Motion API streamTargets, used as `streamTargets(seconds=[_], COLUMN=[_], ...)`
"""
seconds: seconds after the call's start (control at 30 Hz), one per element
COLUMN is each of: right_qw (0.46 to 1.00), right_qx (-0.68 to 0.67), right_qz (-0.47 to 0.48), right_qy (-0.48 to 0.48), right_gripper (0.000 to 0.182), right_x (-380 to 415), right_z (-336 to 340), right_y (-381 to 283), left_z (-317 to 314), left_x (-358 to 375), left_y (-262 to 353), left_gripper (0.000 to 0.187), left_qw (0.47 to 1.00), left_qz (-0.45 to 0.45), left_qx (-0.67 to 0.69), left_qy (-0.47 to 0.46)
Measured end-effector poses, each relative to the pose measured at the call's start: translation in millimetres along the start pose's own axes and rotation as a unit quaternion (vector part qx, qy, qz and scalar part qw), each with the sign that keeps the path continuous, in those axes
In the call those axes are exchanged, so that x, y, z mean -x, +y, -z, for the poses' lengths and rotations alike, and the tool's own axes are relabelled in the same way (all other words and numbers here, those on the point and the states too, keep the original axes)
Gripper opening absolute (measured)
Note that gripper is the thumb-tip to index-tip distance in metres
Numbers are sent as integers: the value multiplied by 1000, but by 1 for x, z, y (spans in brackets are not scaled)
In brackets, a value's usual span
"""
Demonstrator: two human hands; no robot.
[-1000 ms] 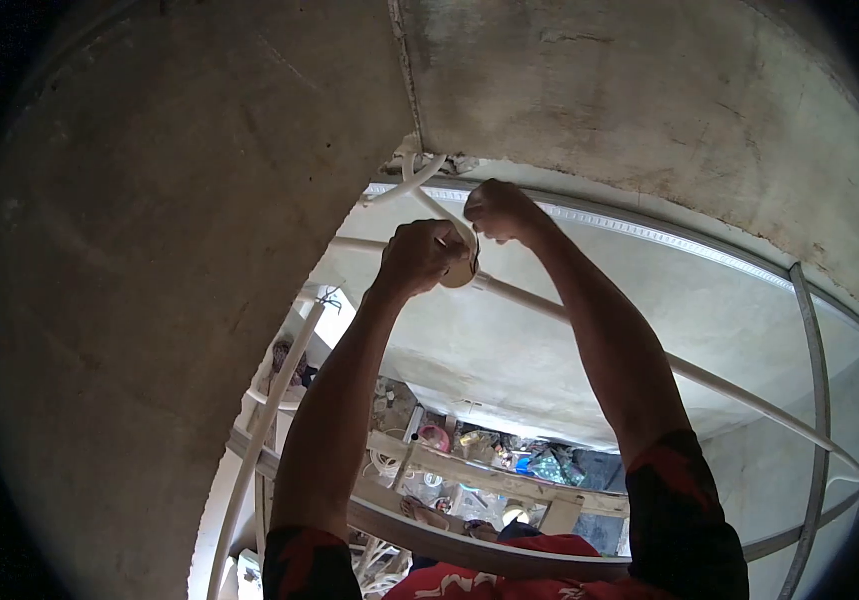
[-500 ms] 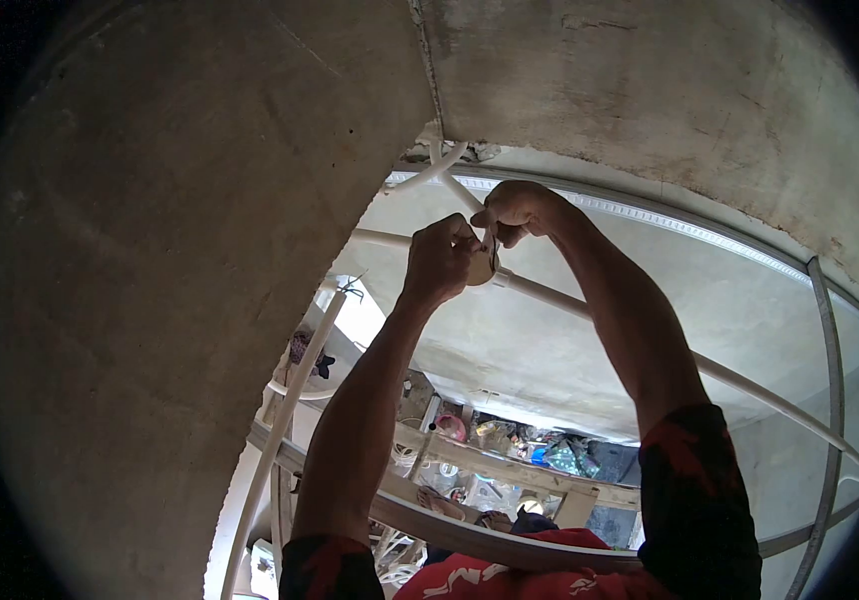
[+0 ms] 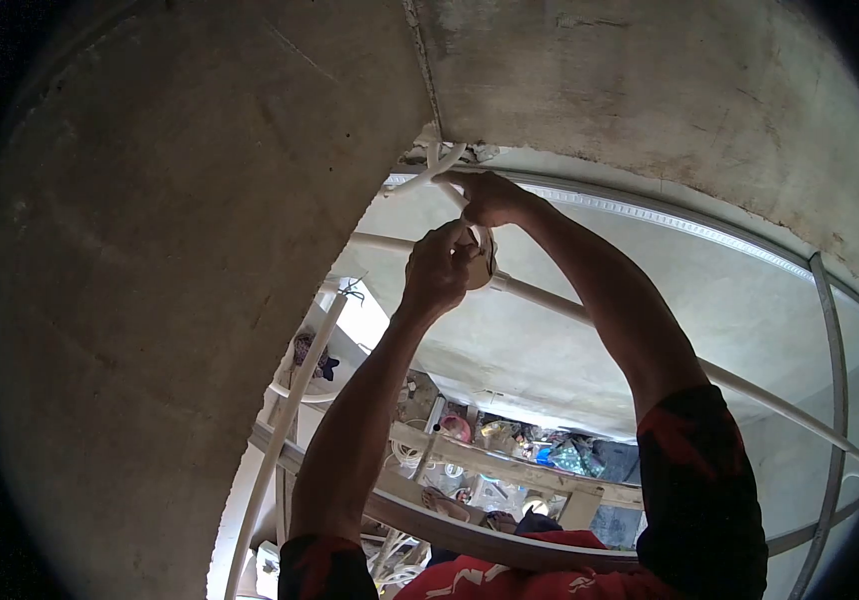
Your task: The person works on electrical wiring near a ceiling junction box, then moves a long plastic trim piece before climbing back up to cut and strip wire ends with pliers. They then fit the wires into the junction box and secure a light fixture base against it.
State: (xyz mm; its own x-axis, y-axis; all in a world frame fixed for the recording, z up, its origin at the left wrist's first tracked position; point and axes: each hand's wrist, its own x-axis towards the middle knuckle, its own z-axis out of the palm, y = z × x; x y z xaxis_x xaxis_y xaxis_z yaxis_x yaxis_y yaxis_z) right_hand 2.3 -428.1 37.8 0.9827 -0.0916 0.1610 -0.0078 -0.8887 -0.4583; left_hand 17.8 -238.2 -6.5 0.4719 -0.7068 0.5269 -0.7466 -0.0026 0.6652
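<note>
Overhead, my left hand (image 3: 438,268) is closed, its fingertips curled at the edge of a round tan box (image 3: 479,274) that looks like a conduit junction box. My right hand (image 3: 495,198) is just above it, with its fingers around a white conduit pipe (image 3: 453,190) that slants down to the box. The right index finger stretches up along that pipe. Another white pipe (image 3: 545,293) leaves the box to the right through a short collar. My fingers partly hide the inside of the box.
A concrete beam (image 3: 170,250) fills the left side. A silver metal channel (image 3: 650,208) runs along the wall, and a curved metal bar (image 3: 832,380) hangs at right. Loose wires (image 3: 352,291) stick out by a pipe. Far below are planks (image 3: 520,468) and cluttered items.
My right hand has moved up and left from the box onto the slanting pipe, its index finger now extended. My left hand has stayed at the box.
</note>
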Motion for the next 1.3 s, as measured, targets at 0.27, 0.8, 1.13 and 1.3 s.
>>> streamTargets(seconds=[0.27, 0.8, 1.13, 1.3], right_qw=[973, 968, 967, 978], right_qx=[128, 75, 18, -50], right_qz=[176, 144, 109, 135], right_qy=[-75, -190, -227, -154], right_gripper=[34, 39, 41, 44], right_x=[30, 40, 26, 25], right_z=[33, 52, 39, 35], right_y=[14, 1, 8, 18], left_z=[3, 4, 19, 39], left_x=[0, -4, 0, -8], left_y=[16, 9, 6, 8], left_gripper=[15, 15, 22, 42], left_qw=[996, 995, 990, 960], left_qz=[87, 91, 70, 145], left_qx=[23, 8, 71, 69], left_qy=[27, 29, -101, -228])
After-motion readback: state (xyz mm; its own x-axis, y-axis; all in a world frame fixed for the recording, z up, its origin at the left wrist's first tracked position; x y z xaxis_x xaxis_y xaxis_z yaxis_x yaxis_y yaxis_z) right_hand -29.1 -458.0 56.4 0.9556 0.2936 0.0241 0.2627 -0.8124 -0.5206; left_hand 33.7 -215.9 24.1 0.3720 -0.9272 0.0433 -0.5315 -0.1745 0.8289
